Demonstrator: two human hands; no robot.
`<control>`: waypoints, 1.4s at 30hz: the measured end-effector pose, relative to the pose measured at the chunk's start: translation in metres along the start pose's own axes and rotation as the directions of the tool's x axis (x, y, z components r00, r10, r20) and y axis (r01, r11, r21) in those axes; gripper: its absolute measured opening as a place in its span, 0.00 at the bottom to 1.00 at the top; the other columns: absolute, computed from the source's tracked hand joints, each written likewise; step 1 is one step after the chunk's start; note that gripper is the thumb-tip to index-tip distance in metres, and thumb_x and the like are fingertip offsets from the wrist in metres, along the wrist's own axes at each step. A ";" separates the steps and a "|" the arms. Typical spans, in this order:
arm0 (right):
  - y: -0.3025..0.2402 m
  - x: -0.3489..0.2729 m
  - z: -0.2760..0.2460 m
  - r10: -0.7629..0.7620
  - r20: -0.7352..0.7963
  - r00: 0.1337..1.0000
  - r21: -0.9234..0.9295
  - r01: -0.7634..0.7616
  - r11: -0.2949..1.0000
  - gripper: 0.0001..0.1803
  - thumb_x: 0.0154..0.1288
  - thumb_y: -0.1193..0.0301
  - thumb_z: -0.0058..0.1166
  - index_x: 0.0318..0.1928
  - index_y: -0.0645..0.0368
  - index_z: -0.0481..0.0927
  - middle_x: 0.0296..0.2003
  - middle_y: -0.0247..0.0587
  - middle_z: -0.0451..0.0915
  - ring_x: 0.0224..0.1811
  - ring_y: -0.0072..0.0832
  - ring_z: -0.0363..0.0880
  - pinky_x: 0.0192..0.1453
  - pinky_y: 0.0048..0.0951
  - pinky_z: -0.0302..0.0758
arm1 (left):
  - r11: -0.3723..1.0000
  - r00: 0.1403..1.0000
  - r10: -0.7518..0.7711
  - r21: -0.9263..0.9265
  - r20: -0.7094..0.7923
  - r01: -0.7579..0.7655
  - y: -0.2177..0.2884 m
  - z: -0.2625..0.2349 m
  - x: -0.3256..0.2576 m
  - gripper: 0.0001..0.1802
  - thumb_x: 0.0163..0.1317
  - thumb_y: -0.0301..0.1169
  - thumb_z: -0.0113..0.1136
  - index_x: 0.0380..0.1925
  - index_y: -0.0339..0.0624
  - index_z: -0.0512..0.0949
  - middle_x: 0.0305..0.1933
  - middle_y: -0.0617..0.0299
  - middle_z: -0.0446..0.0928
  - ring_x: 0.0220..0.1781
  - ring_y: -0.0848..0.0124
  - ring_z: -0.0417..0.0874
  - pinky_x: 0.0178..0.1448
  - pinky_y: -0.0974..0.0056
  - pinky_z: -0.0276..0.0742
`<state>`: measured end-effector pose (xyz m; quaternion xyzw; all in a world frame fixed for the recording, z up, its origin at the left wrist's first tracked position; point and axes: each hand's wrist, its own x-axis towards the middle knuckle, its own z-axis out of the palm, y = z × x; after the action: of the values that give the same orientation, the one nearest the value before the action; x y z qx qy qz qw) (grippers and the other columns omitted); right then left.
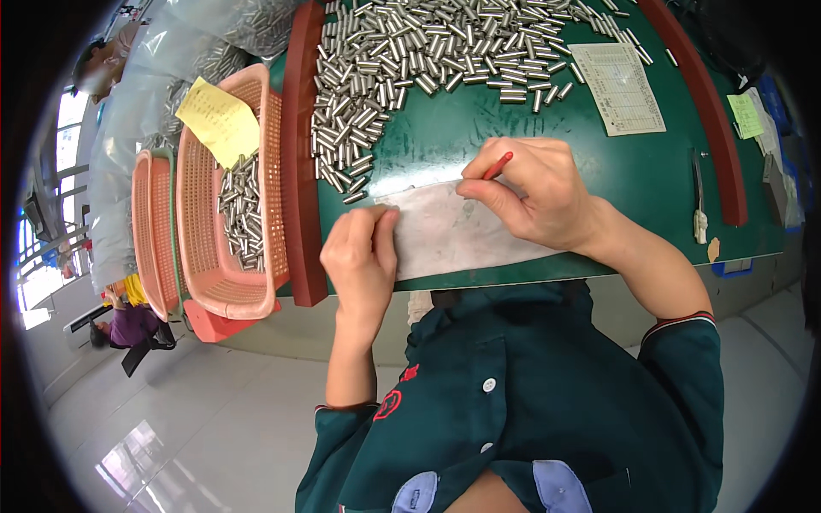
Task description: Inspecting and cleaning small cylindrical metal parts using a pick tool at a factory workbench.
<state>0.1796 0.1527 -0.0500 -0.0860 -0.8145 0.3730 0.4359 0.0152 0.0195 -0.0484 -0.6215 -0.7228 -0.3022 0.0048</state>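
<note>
A whitish, stained cloth (466,231) lies flat along the near edge of the green table. Over its right part, my right hand (543,188) is closed in a pinch, with a thin red pen-like stick (499,166) sticking up between the fingers. Whether its fingertips hold anything else is hidden. My left hand (359,252) rests at the cloth's left end, fingers curled and thumb against the forefinger; what they grip, if anything, does not show. Beyond both hands spreads a large heap of short metal tubes (428,51).
Wooden rails edge the table at left (301,171) and right (705,111). Pink baskets (272,154) stand left; one holds metal tubes and a yellow note (221,121). A printed sheet (617,90) and a thin tool (699,201) lie right. Another person (128,329) sits far left.
</note>
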 end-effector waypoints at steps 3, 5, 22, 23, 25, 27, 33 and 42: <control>0.002 0.001 0.000 0.008 0.005 1.000 -0.016 -0.008 1.000 0.09 0.48 0.80 0.60 0.24 0.63 0.70 0.19 0.40 0.75 0.17 0.32 0.73 0.19 0.26 0.68 | 0.816 0.936 -0.352 -0.485 0.013 0.314 0.012 -0.019 -0.006 0.01 0.56 0.19 0.55 0.28 0.32 0.73 0.25 0.59 0.77 0.24 0.75 0.77 0.26 0.72 0.71; -0.002 0.004 0.001 -0.011 0.022 1.000 -0.021 0.012 1.000 0.11 0.48 0.78 0.60 0.23 0.63 0.68 0.18 0.40 0.74 0.17 0.35 0.73 0.20 0.29 0.68 | 0.328 0.824 -0.499 -0.821 0.269 0.467 0.016 -0.024 -0.002 0.05 0.60 0.20 0.52 0.36 0.32 0.72 0.29 0.56 0.78 0.28 0.74 0.79 0.35 0.72 0.74; -0.001 0.004 0.003 0.002 0.030 1.000 -0.013 -0.001 1.000 0.10 0.45 0.84 0.59 0.24 0.62 0.71 0.18 0.38 0.75 0.15 0.29 0.71 0.18 0.25 0.65 | -0.507 0.765 -0.295 -0.773 0.572 0.382 -0.016 0.007 -0.009 0.08 0.62 0.26 0.50 0.40 0.36 0.72 0.34 0.62 0.71 0.34 0.76 0.69 0.43 0.74 0.67; -0.001 0.004 0.003 0.005 0.031 1.000 -0.010 -0.005 1.000 0.10 0.45 0.84 0.59 0.24 0.63 0.71 0.18 0.38 0.75 0.15 0.29 0.72 0.18 0.25 0.65 | -0.496 0.767 -0.295 -0.778 0.570 0.387 -0.015 0.007 -0.010 0.08 0.62 0.27 0.51 0.39 0.36 0.72 0.33 0.63 0.70 0.34 0.76 0.69 0.43 0.73 0.67; -0.001 0.005 0.003 -0.015 0.044 0.999 -0.014 0.015 1.000 0.09 0.45 0.85 0.59 0.25 0.63 0.71 0.18 0.38 0.75 0.16 0.29 0.72 0.18 0.24 0.66 | -0.492 0.775 -0.291 -0.782 0.562 0.382 -0.016 0.007 -0.010 0.07 0.61 0.27 0.51 0.38 0.38 0.71 0.32 0.63 0.69 0.33 0.76 0.67 0.42 0.73 0.65; -0.001 0.005 0.003 -0.031 0.052 0.998 -0.019 0.032 0.999 0.09 0.46 0.85 0.58 0.25 0.63 0.71 0.18 0.39 0.75 0.16 0.29 0.73 0.19 0.24 0.67 | -0.488 0.780 -0.284 -0.785 0.557 0.383 -0.016 0.007 -0.011 0.06 0.61 0.28 0.52 0.37 0.40 0.71 0.32 0.64 0.67 0.33 0.77 0.66 0.41 0.73 0.64; 0.000 0.005 0.005 -0.010 0.052 0.999 0.012 0.009 1.000 0.08 0.49 0.85 0.57 0.27 0.64 0.72 0.20 0.40 0.77 0.18 0.29 0.75 0.20 0.23 0.69 | -0.471 0.795 -0.282 -0.799 0.537 0.373 -0.016 0.007 -0.012 0.06 0.61 0.29 0.52 0.37 0.40 0.70 0.32 0.64 0.67 0.33 0.77 0.66 0.41 0.72 0.64; 0.001 0.004 0.005 0.003 0.039 0.999 0.008 -0.003 1.000 0.07 0.50 0.83 0.57 0.28 0.65 0.72 0.19 0.41 0.77 0.18 0.30 0.75 0.21 0.23 0.69 | -0.475 0.796 -0.312 -0.810 0.519 0.342 -0.016 0.007 -0.013 0.05 0.62 0.27 0.49 0.37 0.39 0.71 0.31 0.66 0.68 0.32 0.78 0.66 0.42 0.72 0.64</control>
<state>0.1734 0.1528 -0.0494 -0.0781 -0.8212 0.3785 0.4199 0.0062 0.0105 -0.0662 -0.0940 -0.3278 -0.7267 -0.5964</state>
